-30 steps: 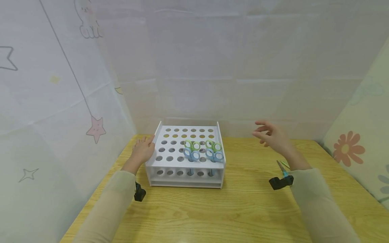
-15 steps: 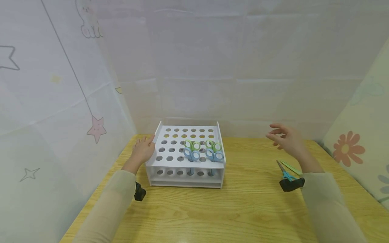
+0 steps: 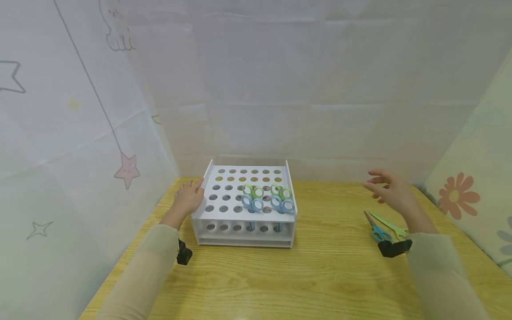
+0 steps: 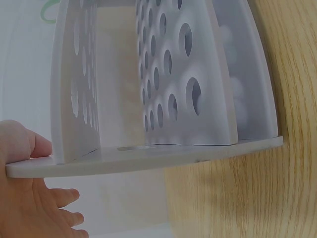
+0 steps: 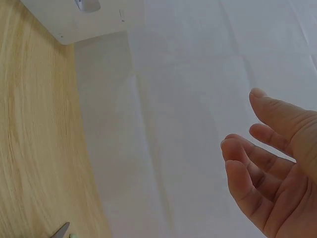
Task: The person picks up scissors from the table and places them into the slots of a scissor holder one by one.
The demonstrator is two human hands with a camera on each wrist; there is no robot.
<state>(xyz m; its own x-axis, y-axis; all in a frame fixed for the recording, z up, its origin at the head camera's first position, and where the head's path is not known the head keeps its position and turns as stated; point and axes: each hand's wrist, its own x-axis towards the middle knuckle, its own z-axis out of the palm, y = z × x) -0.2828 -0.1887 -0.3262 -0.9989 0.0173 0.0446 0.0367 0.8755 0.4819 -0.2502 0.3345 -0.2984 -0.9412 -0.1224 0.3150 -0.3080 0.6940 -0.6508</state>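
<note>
The head view looks forward and down from well back, the whole rack [image 3: 230,216] at mid-frame before the backdrop [image 3: 256,89]. The left wrist view, turned sideways, sees the rack very close, table [image 3: 320,275] at right. The right wrist view, also sideways, faces the backdrop, sharing the rack's corner at upper left and the blue scissors' [image 3: 375,228] tip at lower left.

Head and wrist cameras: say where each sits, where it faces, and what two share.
Head: worn on the head, looking forward and down at the rack and table; left hand, right hand and sleeves show.
Left wrist: worn there, looking closely at the rack; the left hand shows, gripping its side wall.
Right wrist: worn there, looking toward the sheet; the right hand shows.
Head and left wrist share the rack and left hand.
</note>
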